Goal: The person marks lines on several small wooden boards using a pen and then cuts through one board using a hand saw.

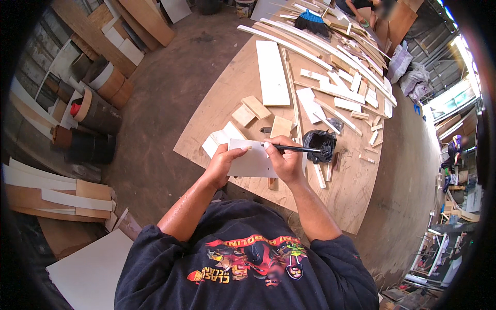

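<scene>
Item: small white rectangular panel [252, 161], held at the near edge of a large plywood worktable [217, 98]. Its long axis runs left to right across the view, flat face up toward the camera.

Left hand [223, 164]: fingers curled closed around the panel's left end, thumb laid on its upper face.

Right hand [283, 157]: fingers pinched narrow around a thin dark pencil [295, 149]. The pencil lies nearly level, its free end pointing right; which end meets the panel's upper right part is hidden under the fingers.

Surroundings, on the table:
- black plastic bag [320, 144], crumpled, just right of the pencil's free end;
- small light wood blocks [250, 111], just beyond the panel;
- long white board [272, 72], lengthwise away from the person;
- many white and wooden strips [341, 77], scattered over the right and far parts;
- blue-headed broom [312, 21], at the far end.

Floor, left: stacked white and wood boards [57, 194]; dark cylindrical rolls [95, 113].

Another person [361, 8] bends at the table's far end, well apart.
</scene>
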{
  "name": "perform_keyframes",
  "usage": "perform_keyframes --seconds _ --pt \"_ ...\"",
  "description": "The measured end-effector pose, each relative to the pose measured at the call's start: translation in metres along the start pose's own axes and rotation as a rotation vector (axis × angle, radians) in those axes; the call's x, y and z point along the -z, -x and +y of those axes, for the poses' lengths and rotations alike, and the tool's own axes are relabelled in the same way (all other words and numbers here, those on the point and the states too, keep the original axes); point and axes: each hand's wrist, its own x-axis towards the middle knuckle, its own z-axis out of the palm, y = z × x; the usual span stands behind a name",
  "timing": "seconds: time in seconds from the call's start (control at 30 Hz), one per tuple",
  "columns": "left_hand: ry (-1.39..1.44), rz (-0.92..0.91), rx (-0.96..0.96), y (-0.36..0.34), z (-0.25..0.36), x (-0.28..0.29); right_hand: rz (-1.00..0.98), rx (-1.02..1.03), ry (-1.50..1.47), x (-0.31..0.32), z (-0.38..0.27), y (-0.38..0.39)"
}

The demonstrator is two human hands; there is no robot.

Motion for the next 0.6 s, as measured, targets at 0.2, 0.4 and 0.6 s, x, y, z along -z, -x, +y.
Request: perform_keyframes --seconds 0.2,0.4,0.6 --pt "-0.01 -0.009 0.018 -0.004 -0.004 0.0 -0.017 -0.006 0.002 0.004 -0.001 0.0" --pt "-0.018 0.04 0.03 -0.005 -0.008 -0.006 -0.046 -0.049 -0.052 0.008 0.006 0.003" --pt "0.002 0.049 0.056 -0.028 -0.037 0.008 -0.065 -0.271 -0.168 0.015 0.022 0.009"
